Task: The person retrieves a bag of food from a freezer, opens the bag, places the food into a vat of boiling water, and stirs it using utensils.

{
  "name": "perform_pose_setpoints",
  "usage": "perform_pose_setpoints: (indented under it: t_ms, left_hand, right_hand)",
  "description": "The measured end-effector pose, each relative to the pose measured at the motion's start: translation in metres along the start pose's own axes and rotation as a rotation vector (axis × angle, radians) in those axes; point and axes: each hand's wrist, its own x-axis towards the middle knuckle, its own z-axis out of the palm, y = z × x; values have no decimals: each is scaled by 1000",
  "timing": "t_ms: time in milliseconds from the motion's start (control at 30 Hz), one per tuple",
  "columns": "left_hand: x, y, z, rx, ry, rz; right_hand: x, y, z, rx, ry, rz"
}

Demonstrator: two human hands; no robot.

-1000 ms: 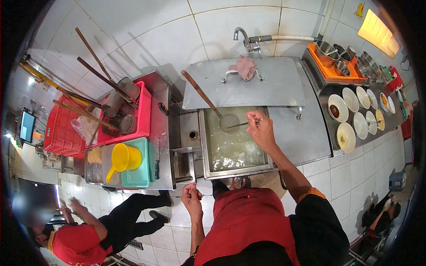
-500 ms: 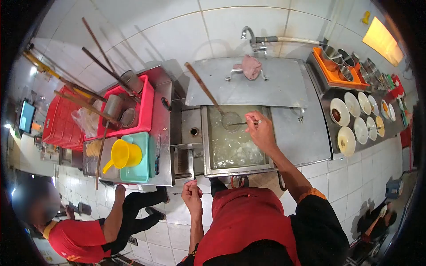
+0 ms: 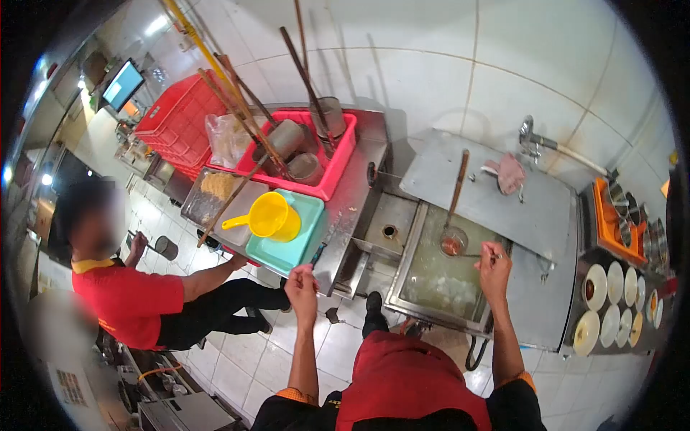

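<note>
My right hand [image 3: 494, 271] is closed on a thin-handled metal utensil [image 3: 471, 256] above a steel vat of cloudy water [image 3: 407, 305]. The utensil's tip reaches a round strainer [image 3: 454, 242], which has something reddish in it. A long wooden handle [image 3: 460, 183] runs from that strainer and leans on the grey metal lid [image 3: 438, 154]. Pale pieces [image 3: 449, 291] show in the water near the front of the vat. My left hand [image 3: 302, 287] is raised with its fingers curled together, and nothing shows in it. Closest to it is a teal tray [image 3: 313, 233] with a yellow dipper [image 3: 273, 218].
A pink bin [image 3: 343, 161] holds several long-handled metal cups. Bowls [image 3: 596, 287] and an orange tray of pots [image 3: 604, 215] stand at the right. A co-worker in a red shirt [image 3: 136, 302] stands at the left, one hand holding a metal cup [image 3: 166, 248].
The view has swung left, bringing the co-worker more into view. My left hand has risen beside the teal tray. Reddish contents now show in the strainer.
</note>
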Motion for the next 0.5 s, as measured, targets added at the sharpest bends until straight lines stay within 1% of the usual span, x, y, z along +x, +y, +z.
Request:
perform_pose_setpoints:
  t_ms: [100,133,167,233,267,367,400,467,500]
  left_hand:
    - [65,17,-21,224,239,174]
    - [97,-4,-45,434,300,209]
    - [132,-29,-63,275,375,304]
    - [183,-28,-90,-202,414,37]
    - [195,-4,-96,-476,414,-152]
    - [255,-32,-150,-608,551,-223]
    - [276,-49,-167,-611,563,-165]
    - [319,-86,-201,-573,574,22]
    - [309,-54,-188,-538,579,90]
  right_hand:
    - [3,3,-1,-8,22,9]
    - [5,3,-1,-4,34,14]
    - [4,0,-2,-8,36,28]
    - [7,-8,-4,-16,49,55]
    - [7,-9,-6,-24,57,74]
    - [8,-14,-5,-19,102,113]
    - [8,-17,-4,0,120,118]
    - [8,-18,-1,38,159,128]
    - [8,-13,1,50,173,133]
